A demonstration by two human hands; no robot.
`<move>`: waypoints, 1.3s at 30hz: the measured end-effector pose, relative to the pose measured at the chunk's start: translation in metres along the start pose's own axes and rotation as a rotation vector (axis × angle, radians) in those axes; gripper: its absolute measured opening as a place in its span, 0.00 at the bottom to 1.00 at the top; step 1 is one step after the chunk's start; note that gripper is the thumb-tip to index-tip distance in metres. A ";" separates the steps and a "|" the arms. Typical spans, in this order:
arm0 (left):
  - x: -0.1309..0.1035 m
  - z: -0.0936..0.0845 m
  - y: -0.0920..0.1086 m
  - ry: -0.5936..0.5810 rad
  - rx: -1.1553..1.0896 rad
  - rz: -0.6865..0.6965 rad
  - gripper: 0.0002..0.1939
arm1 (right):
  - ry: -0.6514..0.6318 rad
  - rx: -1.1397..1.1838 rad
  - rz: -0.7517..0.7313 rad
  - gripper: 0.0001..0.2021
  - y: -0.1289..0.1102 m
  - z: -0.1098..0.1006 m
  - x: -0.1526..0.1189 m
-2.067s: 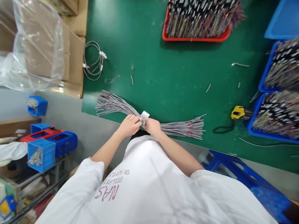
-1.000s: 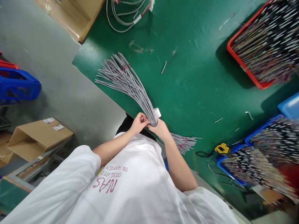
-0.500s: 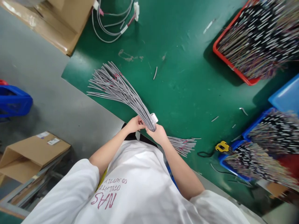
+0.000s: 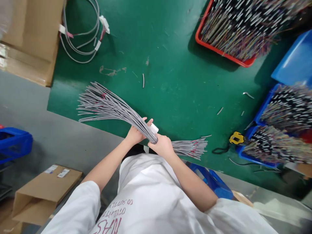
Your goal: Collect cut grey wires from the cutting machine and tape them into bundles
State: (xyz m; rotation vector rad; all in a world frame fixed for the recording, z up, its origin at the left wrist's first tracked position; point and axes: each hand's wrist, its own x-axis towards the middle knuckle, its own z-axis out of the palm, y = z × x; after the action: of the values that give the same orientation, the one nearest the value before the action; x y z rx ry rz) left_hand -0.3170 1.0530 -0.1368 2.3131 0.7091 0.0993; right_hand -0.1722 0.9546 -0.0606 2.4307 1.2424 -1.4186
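A long bundle of grey cables [image 4: 122,109] fans out to the left over the green table, with red bits among its loose ends. My right hand [image 4: 161,145] is closed round the bundle near its middle. Under the bundle, just left of that, lies my left hand [image 4: 136,134], its fingers reaching up past the cables with the tips apart. A white label or tape piece [image 4: 153,128] sits against the cables between my hands. The bundle's other end [image 4: 188,148] spreads out right of my right wrist.
Coiled grey cable [image 4: 80,52] lies at upper left beside a cardboard box [image 4: 31,35]. A red tray [image 4: 224,53] of wires stands at upper right, blue trays [image 4: 258,161] and a yellow tape measure [image 4: 236,138] at right. Cable scraps [image 4: 143,80] dot the green table [image 4: 170,94].
The view has turned and shifted. My left hand has opened from its pinch and moved under the bundle, fingers now extended. My right hand keeps its hold.
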 end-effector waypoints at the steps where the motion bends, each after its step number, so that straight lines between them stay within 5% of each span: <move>1: 0.008 -0.001 -0.002 -0.024 -0.002 0.059 0.30 | -0.003 -0.005 0.001 0.09 0.000 0.000 0.000; 7: 0.026 -0.011 -0.013 -0.276 -0.153 0.225 0.18 | -0.009 0.010 0.024 0.10 0.003 -0.003 0.001; 14: -0.031 -0.022 0.005 -0.351 -0.565 -0.153 0.14 | -0.085 -0.035 -0.004 0.12 0.005 -0.005 -0.002; 20: -0.054 -0.017 0.030 -0.217 -0.788 -0.378 0.09 | -0.135 -0.034 -0.050 0.13 0.001 0.002 -0.004; 25: -0.077 -0.015 0.056 0.082 -0.527 -0.632 0.16 | -0.101 -0.062 -0.062 0.13 0.000 0.004 -0.004; 29: -0.084 -0.026 0.072 0.214 -0.344 -0.586 0.14 | -0.084 -0.081 -0.090 0.12 -0.001 0.006 -0.005; 34: -0.048 -0.032 0.089 0.543 -0.684 -0.455 0.20 | -0.061 -0.145 -0.117 0.16 -0.002 0.013 -0.006; 39: 0.016 -0.015 0.108 0.602 -0.745 -0.483 0.21 | -0.093 -0.174 -0.122 0.16 -0.006 0.020 -0.013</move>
State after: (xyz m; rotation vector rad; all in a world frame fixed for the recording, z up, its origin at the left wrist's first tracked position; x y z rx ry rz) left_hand -0.2572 1.0061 -0.0571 1.3473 1.2513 0.7234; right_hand -0.1937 0.9422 -0.0604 2.1851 1.4475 -1.3714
